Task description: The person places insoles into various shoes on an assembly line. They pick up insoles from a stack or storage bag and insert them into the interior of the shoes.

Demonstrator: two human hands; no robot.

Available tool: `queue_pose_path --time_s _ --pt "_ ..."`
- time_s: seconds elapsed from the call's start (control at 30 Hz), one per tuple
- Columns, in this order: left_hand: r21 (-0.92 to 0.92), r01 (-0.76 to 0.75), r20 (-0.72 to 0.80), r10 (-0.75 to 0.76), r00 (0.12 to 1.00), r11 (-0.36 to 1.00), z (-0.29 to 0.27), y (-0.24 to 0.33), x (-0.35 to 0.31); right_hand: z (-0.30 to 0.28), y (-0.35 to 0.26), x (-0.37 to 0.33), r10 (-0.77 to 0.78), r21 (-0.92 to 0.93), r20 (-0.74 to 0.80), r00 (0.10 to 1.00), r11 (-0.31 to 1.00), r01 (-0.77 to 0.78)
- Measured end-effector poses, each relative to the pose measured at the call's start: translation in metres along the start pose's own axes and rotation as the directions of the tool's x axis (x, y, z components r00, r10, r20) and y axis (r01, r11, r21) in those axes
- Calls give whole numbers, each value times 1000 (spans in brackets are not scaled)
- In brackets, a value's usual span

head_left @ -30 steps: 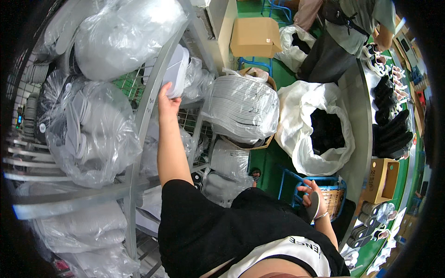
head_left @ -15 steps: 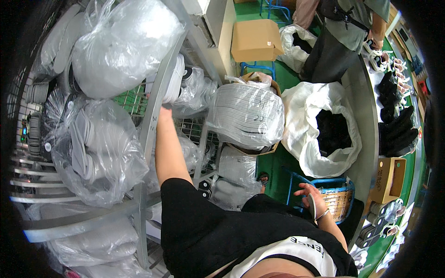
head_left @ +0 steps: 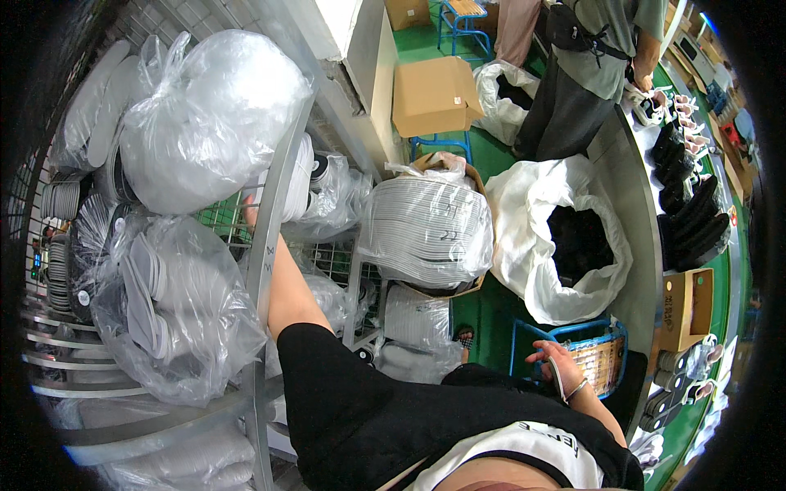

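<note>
On the rack, middle shelf: the left hand (head_left: 250, 214) is reaching in behind the grey upright post (head_left: 274, 213), right at a clear bag of white soles (head_left: 315, 192). The post hides most of the hand, so can't tell if the fingers are spread or closed.
Right hand: the right hand (head_left: 557, 368) hangs low by the person's hip, fingers curled around a thin pale sole (head_left: 557, 380), just in front of a blue basket (head_left: 594, 360).
In the way: that post, plus a big knotted clear bag (head_left: 209, 114) bulging out just above the arm and another saggy bag of grey soles (head_left: 176, 311) below it, both crowding the gap.
Next to the rack: a fat bundle of white soles in plastic (head_left: 430, 229) sitting in an open cardboard box, pretty much beside the shelf.
Further out: a white sack with black stuff inside (head_left: 565, 245), a closed brown carton (head_left: 434, 94) on a blue stool, and a small open brown box (head_left: 688, 307) on the long table at right.
Others: a person in dark trousers (head_left: 573, 90) standing at that table.
</note>
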State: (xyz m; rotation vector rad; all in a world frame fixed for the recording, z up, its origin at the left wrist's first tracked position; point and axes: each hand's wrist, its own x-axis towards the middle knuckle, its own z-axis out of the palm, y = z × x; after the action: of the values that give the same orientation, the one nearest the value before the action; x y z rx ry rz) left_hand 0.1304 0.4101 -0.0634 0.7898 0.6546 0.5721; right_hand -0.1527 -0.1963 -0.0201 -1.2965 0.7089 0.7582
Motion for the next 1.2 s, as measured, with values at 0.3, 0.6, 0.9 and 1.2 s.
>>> queue_pose_path --time_s 0.3,0.6,0.9,1.2 --pt "-196 -382 7 391 920 903 -92 -8 16 12 -18 3 31 -106 0 1000 994 -31" --pt "-450 3 -13 -10 1000 893 -72 -54 -310 44 -53 28 -280 -336 232 932 876 347" --pt "515 237 505 -515 693 824 -74 -95 -467 72 -91 1 -561 19 403 723 795 606" --pt "602 307 643 -676 360 737 4 -115 -474 41 -95 -26 -524 -344 345 779 702 624"
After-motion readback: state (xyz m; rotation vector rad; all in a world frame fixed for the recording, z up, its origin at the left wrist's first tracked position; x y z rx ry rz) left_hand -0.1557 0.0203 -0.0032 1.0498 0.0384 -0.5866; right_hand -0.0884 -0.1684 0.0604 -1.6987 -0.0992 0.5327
